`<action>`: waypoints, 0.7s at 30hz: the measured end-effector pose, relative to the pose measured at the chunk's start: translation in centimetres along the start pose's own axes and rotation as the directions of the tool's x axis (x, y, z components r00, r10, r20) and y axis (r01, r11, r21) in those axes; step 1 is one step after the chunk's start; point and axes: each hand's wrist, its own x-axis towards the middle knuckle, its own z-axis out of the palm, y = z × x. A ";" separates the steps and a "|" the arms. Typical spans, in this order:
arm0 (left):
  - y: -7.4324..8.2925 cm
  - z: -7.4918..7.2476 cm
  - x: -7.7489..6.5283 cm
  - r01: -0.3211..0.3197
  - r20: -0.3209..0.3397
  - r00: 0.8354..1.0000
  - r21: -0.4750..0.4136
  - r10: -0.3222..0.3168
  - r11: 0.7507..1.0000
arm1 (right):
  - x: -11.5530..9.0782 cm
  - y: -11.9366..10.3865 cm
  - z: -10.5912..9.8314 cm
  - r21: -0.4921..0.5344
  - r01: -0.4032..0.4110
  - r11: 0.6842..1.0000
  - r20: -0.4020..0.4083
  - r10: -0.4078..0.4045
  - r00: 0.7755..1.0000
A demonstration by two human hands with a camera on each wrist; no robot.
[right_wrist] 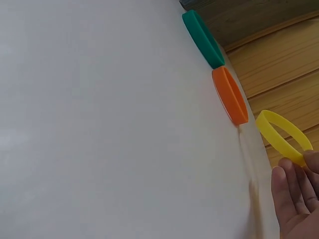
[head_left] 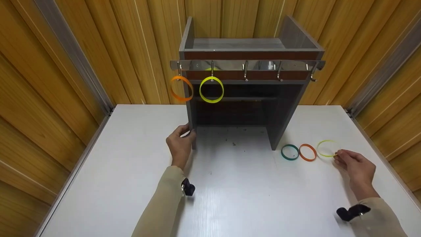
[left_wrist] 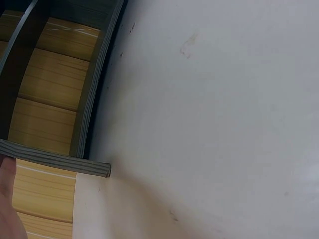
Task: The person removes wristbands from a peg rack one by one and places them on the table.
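My right hand (head_left: 358,168) pinches a yellow silicone wristband (right_wrist: 279,141) between thumb and fingertips, at the right of the table. Just left of it, a second orange wristband (right_wrist: 229,94) and a green wristband (right_wrist: 203,40) lie side by side on the table. On the far side, my left hand (head_left: 180,144) grips the lower front edge of the left panel of a grey shelf unit (head_left: 285,108); only part of that hand shows in the left wrist view. From the unit's metal hook rail (head_left: 227,66) hang one orange wristband (head_left: 181,99) and one yellow wristband (head_left: 212,101).
Three hooks toward the right of the rail, such as the middle hook (head_left: 246,70), carry no band. The white table (head_left: 236,197) meets wood-look walls (head_left: 148,49) at the back and sides. Small dark specks lie under the unit.
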 end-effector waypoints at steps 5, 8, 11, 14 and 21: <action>-0.1 0.0 0.0 -0.012 -0.004 1.000 0.004 0.012 1.000 | 0.2 0.4 -0.2 -0.010 -0.034 0.999 -0.003 0.034 0.999; 0.0 0.0 0.0 -0.013 0.004 1.000 0.006 0.013 1.000 | 0.3 0.6 -0.4 -0.034 -0.041 0.999 0.010 0.042 0.999; 0.0 0.0 0.1 -0.007 0.007 1.000 0.010 0.007 1.000 | 0.4 0.7 -0.5 -0.082 -0.044 0.996 0.024 0.046 0.999; 0.1 0.0 0.0 0.000 0.005 1.000 0.009 0.000 1.000 | 0.5 0.8 -0.5 -0.129 -0.045 0.991 0.034 0.050 0.998; 0.1 0.0 0.0 -0.004 0.003 1.000 0.004 0.003 1.000 | 0.6 0.9 -0.6 -0.192 -0.041 0.981 0.049 0.051 0.998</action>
